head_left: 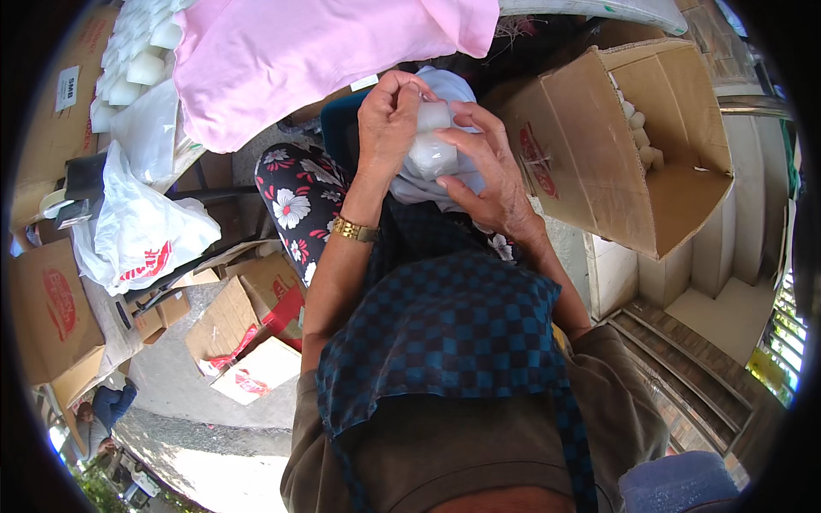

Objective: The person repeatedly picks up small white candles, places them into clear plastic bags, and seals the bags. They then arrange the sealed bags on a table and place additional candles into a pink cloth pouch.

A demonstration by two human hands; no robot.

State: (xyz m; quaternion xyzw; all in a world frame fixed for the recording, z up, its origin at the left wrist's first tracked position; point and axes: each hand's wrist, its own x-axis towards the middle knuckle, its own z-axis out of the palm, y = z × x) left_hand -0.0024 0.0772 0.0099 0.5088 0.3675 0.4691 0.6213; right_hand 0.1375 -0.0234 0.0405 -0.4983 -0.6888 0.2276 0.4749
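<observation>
Over my lap is a clear plastic pack of white, waxy blocks (pixel 433 154), which look like candles. At the top of the pack, my left hand (pixel 390 118) pinches the plastic between thumb and fingers. My right hand (pixel 490 170) curves around its right side with fingers spread, the fingertips at the blocks; how firmly they hold is not plain. Beneath the pack lies a pale cloth or bag (pixel 452 86), partly hidden by my hands. A pink cloth (pixel 333 58) covers the surface just ahead.
An open cardboard box (pixel 590 147) at right holds several white pieces (pixel 638 131). Stacked white blocks (pixel 144 67) stand at far left, above a white plastic bag (pixel 144 224) and a tape roll (pixel 52 203). Flattened cartons (pixel 244 340) lie on the floor. Another person (pixel 102 417) is at lower left.
</observation>
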